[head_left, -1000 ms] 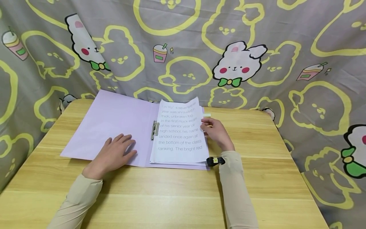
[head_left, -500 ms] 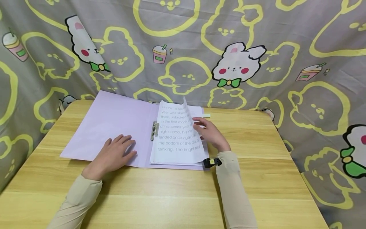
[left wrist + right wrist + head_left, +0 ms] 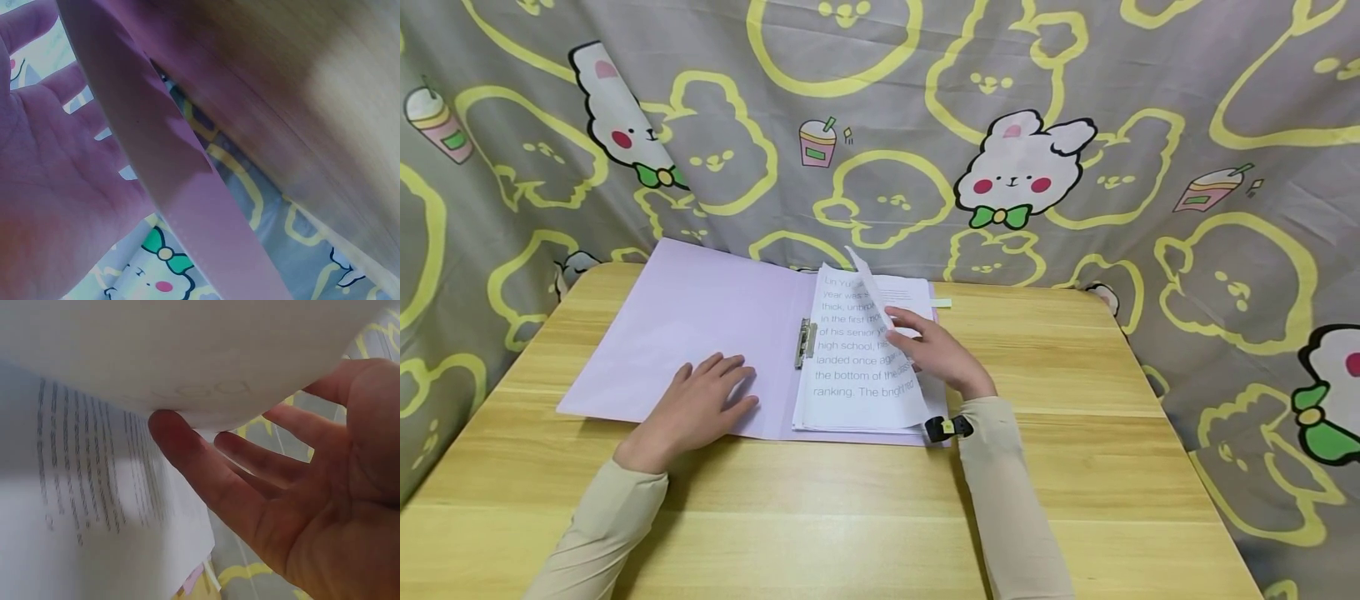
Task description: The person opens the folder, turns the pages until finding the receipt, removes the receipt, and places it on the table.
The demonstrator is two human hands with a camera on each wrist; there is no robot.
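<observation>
A light purple folder lies spread on the table, its metal clip along the inner fold. My left hand rests with fingers spread on the folder's left cover; in the left wrist view the cover's edge crosses in front of the palm. At the right, my right hand pinches the right edge of the top printed sheet, which bends up and leftward. Under it shows another printed page. The right wrist view has the lifted sheet curving over my fingertips, lines of print below.
Light wood table surrounds the folder. A pale green tab sticks out at the stack's right side. Behind the table hangs a grey curtain with cartoon rabbits. A black strap sits at the right wrist.
My right hand has moved leftward, carrying the top sheet's right edge up and over, so more of the page beneath shows. The left hand has stayed put.
</observation>
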